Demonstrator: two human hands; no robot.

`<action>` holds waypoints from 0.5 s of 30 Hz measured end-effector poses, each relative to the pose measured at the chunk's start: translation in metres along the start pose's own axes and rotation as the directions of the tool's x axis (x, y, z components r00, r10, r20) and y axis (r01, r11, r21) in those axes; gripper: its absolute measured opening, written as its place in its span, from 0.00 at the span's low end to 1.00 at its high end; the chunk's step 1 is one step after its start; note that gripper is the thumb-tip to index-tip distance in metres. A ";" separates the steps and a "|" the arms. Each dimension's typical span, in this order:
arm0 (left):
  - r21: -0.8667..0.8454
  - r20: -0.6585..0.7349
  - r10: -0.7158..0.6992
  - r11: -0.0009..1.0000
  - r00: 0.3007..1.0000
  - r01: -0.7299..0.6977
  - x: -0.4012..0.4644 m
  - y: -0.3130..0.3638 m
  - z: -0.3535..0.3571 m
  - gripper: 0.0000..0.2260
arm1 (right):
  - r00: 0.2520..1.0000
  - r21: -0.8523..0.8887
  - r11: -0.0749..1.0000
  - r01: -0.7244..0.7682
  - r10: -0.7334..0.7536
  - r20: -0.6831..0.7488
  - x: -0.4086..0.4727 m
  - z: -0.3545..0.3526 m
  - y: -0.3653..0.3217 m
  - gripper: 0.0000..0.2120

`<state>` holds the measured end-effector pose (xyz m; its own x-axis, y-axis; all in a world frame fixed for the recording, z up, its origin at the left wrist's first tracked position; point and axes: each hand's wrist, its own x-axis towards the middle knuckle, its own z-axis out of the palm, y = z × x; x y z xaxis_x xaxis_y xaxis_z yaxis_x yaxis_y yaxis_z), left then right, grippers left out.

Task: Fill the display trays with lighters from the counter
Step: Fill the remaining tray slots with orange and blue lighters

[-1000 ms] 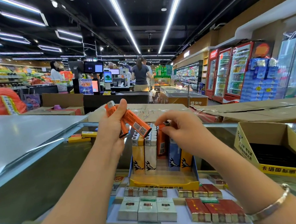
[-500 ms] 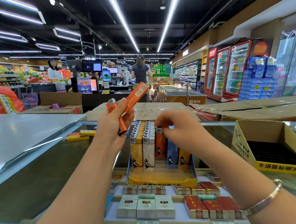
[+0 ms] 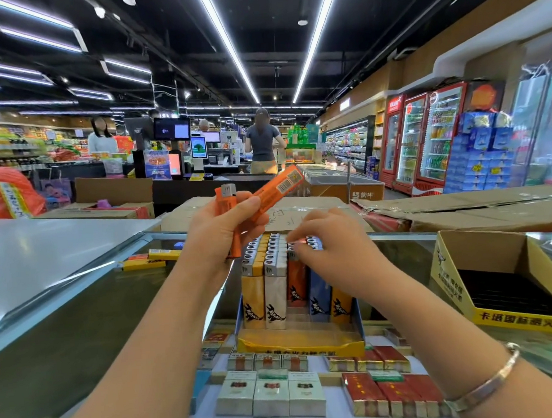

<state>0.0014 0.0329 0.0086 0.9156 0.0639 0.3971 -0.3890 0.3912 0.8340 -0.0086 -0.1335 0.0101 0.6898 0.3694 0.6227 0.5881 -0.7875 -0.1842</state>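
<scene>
Right hand (image 3: pixel 329 254) has seated an orange lighter (image 3: pixel 296 278) in the display tray (image 3: pixel 300 341), fingertips still pinching its top; left hand (image 3: pixel 219 231) grips spare orange lighters (image 3: pixel 275 186), now tilted up.

The left hand (image 3: pixel 219 226) has swung its loose orange lighter (image 3: pixel 275 189) from pointing down-right over the tray (image 3: pixel 300 341) to angling up and right, barcode end high. The right hand (image 3: pixel 330 254) has pushed its orange lighter (image 3: pixel 297 280) down into the row, fingertips now on the tops.

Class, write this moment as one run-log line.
left hand: grips orange lighters | right hand: fingers on lighter tops in display tray | yellow lighters: on counter
</scene>
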 end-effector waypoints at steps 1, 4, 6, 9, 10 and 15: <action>0.081 0.004 0.032 0.996 0.999 -0.032 -0.001 0.000 0.001 0.09 | 0.992 0.056 0.998 0.007 0.000 -0.126 0.000 -0.002 0.000 0.08; 0.283 0.063 0.097 0.953 0.993 -0.111 -0.004 -0.001 0.003 0.06 | 0.924 0.120 0.991 0.059 -0.009 -0.383 0.000 -0.011 -0.002 0.12; 0.337 0.136 0.094 0.932 0.986 -0.135 -0.007 -0.002 0.006 0.06 | 0.940 0.030 0.995 0.099 -0.084 -0.332 -0.001 -0.011 -0.004 0.15; 0.352 0.230 0.092 0.920 0.969 -0.171 -0.012 0.000 0.012 0.08 | 0.956 -0.091 0.984 0.151 -0.169 -0.242 -0.003 -0.007 -0.007 0.13; 0.342 0.233 0.099 0.923 0.968 -0.177 -0.013 0.001 0.013 0.10 | 0.956 -0.076 0.985 0.158 -0.171 -0.237 -0.004 -0.007 -0.007 0.12; 0.166 0.059 0.144 0.974 0.988 -0.152 -0.004 0.003 0.011 0.14 | 0.966 0.306 0.948 0.091 -0.008 -0.260 -0.003 -0.013 -0.003 0.20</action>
<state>-0.0048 0.0232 0.0136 0.8423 0.0650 0.5351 -0.5352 0.2193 0.8158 -0.0181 -0.1393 0.0187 0.5515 0.2351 0.8004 0.7492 -0.5616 -0.3512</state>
